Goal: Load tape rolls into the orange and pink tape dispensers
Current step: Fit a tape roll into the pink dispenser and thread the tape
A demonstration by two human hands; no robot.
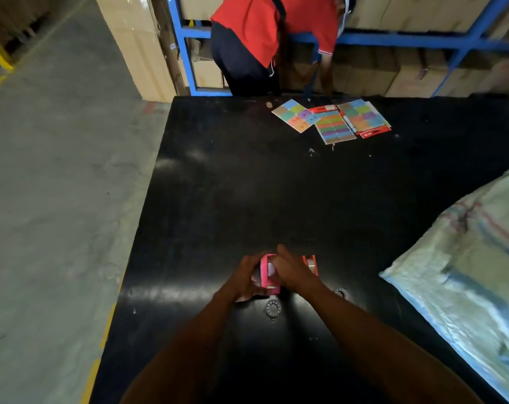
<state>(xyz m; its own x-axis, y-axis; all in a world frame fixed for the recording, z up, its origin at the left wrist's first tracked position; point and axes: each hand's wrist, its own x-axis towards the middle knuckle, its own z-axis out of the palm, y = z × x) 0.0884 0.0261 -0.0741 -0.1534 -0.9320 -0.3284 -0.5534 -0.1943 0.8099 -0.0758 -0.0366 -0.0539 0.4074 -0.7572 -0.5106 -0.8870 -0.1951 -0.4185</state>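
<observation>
Pink tape dispenser (pixel 269 274): in hand, at the near middle of the black table (pixel 218 185). Your left hand (pixel 247 279) cups it from the left, fingers closed around its body; your right hand (pixel 291 271) covers it from the right, fingertips pressed into the open top where something pale and round shows (most likely a tape roll, too hidden to be sure).

Orange tape dispenser (pixel 311 263): on the table just right of your right hand, untouched; a pale roll seems to sit in it already.

Loose items: a ring-shaped part (pixel 273 308) near your wrists, another (pixel 341 293) beside your right forearm; what they are is unclear.

Also present: colour sticker sheets (pixel 332 119) at the far edge, a woven sack (pixel 466 272) on the right, a person in red (pixel 270 39) bent at the blue shelving (pixel 407 39).

Step in hand, as judged: seating the roll in the pink unit. Next you would need the roll pushed squarely onto its hub while your left hand steadies the case, then the tape end led to the cutter.
</observation>
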